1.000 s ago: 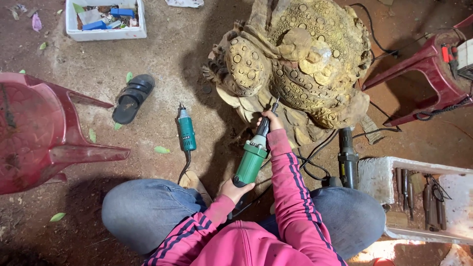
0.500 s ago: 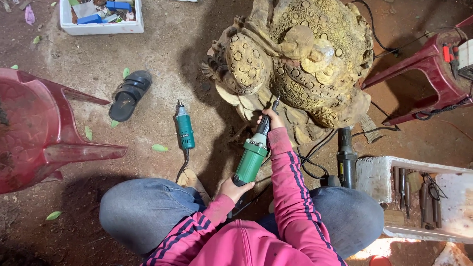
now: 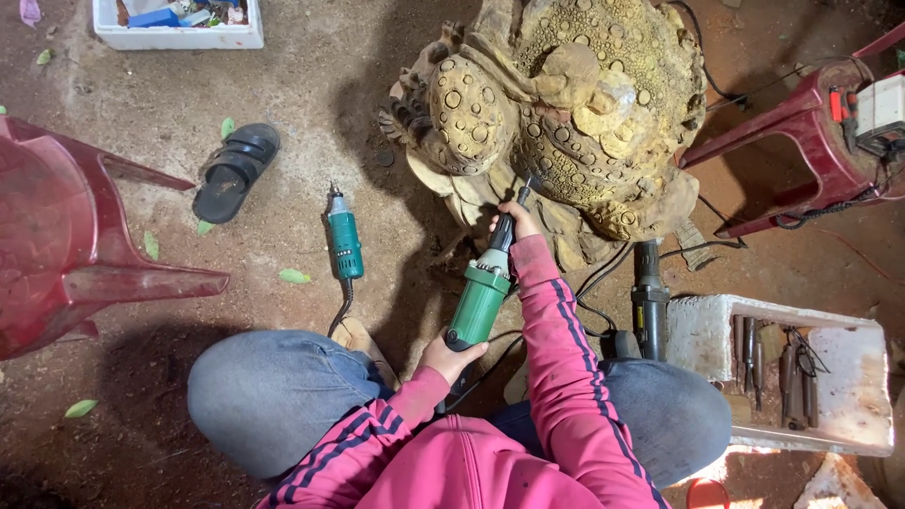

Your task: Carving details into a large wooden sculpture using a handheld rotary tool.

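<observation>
I squat in front of a large carved wooden toad sculpture (image 3: 566, 104) covered in round bumps. A green die grinder (image 3: 481, 297) points up at the carving's lower front, its bit touching the wood. My left hand (image 3: 451, 356) grips the grinder's rear end. My right hand (image 3: 517, 224) holds its black nose close to the bit. Both sleeves are pink with dark stripes. A second teal grinder (image 3: 343, 240) lies on the dirt to the left, cord trailing toward me.
A tipped red plastic chair (image 3: 66, 236) is at left, a black sandal (image 3: 236, 172) beyond it, a white box (image 3: 179, 38) of items at top. At right stand a red stool (image 3: 811, 132), a black power tool (image 3: 649, 297) and a white foam tray (image 3: 848, 377) of chisels.
The view has shifted slightly, so everything sits a little lower left in frame. My hands keep the same grip on the grinder at the carving's base.
</observation>
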